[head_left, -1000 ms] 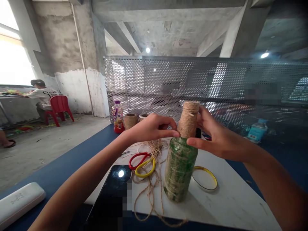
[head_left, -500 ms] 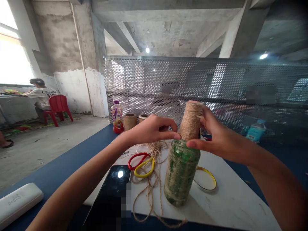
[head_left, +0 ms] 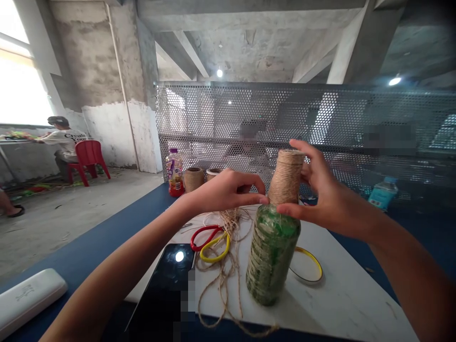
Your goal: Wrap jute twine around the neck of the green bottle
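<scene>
A green glass bottle (head_left: 271, 256) stands on the white tabletop (head_left: 342, 289), loosely bound with jute twine, its neck (head_left: 287, 178) tightly wrapped in the same twine. My left hand (head_left: 228, 191) curls in from the left, with its fingertips against the base of the wrapped neck. My right hand (head_left: 324, 199) holds the neck from the right, its thumb in front and its fingers curving up behind. A loose length of twine (head_left: 223, 280) trails across the table beside the bottle, and its link to the bottle is hidden.
Red-and-yellow scissors (head_left: 210, 243) lie left of the bottle, and a black phone (head_left: 164, 280) lies at the table's near edge. Behind stand a juice bottle (head_left: 175, 173) and twine spools (head_left: 193, 179). A perforated metal screen (head_left: 228, 111) rises beyond. A seated person (head_left: 64, 141) works far left.
The bottle has shifted slightly right and leans a little differently. My right hand's fingers have spread and risen higher behind the neck.
</scene>
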Demonstrator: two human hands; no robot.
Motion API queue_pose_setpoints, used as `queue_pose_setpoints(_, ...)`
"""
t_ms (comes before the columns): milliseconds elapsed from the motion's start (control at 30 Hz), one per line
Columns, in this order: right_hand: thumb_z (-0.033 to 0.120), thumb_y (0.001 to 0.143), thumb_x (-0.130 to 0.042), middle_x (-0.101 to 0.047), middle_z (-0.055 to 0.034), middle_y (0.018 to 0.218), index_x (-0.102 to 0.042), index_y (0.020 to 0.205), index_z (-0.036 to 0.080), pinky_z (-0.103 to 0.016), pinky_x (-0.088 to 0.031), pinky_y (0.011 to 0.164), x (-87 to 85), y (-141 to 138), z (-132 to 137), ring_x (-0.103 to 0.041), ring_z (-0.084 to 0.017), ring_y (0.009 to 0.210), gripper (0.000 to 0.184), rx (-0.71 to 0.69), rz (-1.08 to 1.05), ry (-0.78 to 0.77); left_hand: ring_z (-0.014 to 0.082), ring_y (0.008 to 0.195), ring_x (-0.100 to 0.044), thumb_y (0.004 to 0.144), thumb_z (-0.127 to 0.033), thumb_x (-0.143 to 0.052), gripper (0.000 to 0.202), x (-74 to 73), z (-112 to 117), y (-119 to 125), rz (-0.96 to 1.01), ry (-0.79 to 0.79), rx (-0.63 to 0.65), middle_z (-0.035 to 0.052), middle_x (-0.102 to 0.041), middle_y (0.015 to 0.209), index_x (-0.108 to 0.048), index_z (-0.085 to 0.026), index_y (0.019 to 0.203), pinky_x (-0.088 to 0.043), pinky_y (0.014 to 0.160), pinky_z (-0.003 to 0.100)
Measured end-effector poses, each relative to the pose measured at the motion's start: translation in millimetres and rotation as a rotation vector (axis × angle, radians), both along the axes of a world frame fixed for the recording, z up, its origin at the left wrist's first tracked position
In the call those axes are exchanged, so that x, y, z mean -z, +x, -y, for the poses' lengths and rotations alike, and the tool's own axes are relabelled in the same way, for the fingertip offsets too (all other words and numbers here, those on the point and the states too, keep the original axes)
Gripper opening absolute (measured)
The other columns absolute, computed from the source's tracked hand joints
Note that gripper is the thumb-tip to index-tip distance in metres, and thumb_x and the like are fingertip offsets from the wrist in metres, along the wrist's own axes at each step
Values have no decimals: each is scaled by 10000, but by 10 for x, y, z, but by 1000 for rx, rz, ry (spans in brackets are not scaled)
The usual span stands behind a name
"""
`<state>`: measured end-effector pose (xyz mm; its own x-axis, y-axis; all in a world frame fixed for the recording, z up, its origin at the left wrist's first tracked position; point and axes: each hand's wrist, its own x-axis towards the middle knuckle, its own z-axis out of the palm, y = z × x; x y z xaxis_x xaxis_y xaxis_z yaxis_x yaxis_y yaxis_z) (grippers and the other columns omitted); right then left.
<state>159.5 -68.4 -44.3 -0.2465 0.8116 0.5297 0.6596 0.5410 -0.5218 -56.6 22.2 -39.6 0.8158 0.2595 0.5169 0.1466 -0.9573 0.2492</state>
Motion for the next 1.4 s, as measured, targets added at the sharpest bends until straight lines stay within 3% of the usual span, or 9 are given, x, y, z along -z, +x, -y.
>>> queue_pose_setpoints(167, 300, 809, -656, -577, -45, 1201, -152, 1426, 390, -410, -528, 915, -38, -21, 34, -615, -253, 1051, 802, -159, -93, -70, 60, 506, -340, 865, -430, -577, 295, 10, -15, 14, -2, 16, 13, -67, -416, 556, -665, -150, 899, -289, 485, 190)
queue_pose_setpoints(300, 264, 824, -637, -552, -58, 1287, -120, 1444, 375, -394, -529, 931, -53, 34, 25, -571, -256, 1162, 814, -338, -154, -205, 62, 508, -343, 860, -427, -586, 293, 17, -34, 11, -2, 9, 4, -62, -436, 566, -666, -147, 886, -292, 488, 194)
queue_pose_setpoints(433, 250, 749, -723, -588, -27, 1199, -78, 1448, 429, -455, -518, 947, -24, 79, -59, -580, -271, 1133, 968, -225, -125, -159, 67, 518, -355, 864, -426, -578, 294, 11, -35, 0, -4, 16, 3, -56, -438, 569, -671, -148, 883, -299, 495, 197)
queue_pose_setpoints(567, 214, 788, -687, -614, 8, 1041, -121, 1417, 461, -418, -571, 850, -23, 82, -95, -646, -223, 970, 881, -232, -157, -163, 70, 512, -351, 870, -435, -565, 308, 12, -32, 5, -3, 11, -4, -53, -437, 565, -675, -149, 898, -297, 489, 199)
queue_pose_setpoints(733, 251, 845, -628, -582, -39, 1216, -198, 1414, 401, -411, -528, 929, -46, 84, -86, -590, -245, 1131, 729, -361, -196, -253, 66, 535, -386, 872, -423, -567, 298, 27, -30, 16, -14, 7, 14, -42, -499, 615, -672, -145, 900, -316, 511, 196)
queue_pose_setpoints(833, 246, 805, -677, -540, -45, 1301, -144, 1439, 396, -439, -488, 981, -5, 96, -148, -529, -259, 1218, 842, -379, -174, -260, 66, 539, -397, 877, -430, -558, 308, 30, -26, 16, -14, 7, 19, -42, -496, 608, -673, -144, 885, -325, 516, 193)
queue_pose_setpoints(1000, 222, 764, -718, -605, -31, 1162, -159, 1423, 393, -434, -543, 891, 43, 80, -208, -612, -249, 1077, 881, -269, -177, -154, 60, 513, -364, 878, -431, -557, 310, 21, -17, 18, -3, 23, 9, -56, -459, 571, -673, -144, 895, -307, 496, 191)
queue_pose_setpoints(1200, 262, 841, -636, -573, -46, 1243, -211, 1406, 387, -425, -525, 938, -45, 49, -83, -594, -254, 1130, 717, -330, -189, -248, 58, 510, -349, 875, -420, -565, 292, 26, -20, 19, 0, 15, 20, -62, -446, 573, -672, -149, 896, -301, 493, 191)
queue_pose_setpoints(1400, 325, 755, -739, -550, -45, 1264, -66, 1454, 410, -530, -424, 1034, -12, 1, -90, -516, -282, 1218, 974, -136, -87, -135, 67, 518, -366, 871, -430, -566, 300, 21, -26, -2, -1, 18, -2, -54, -457, 577, -672, -150, 896, -309, 502, 198)
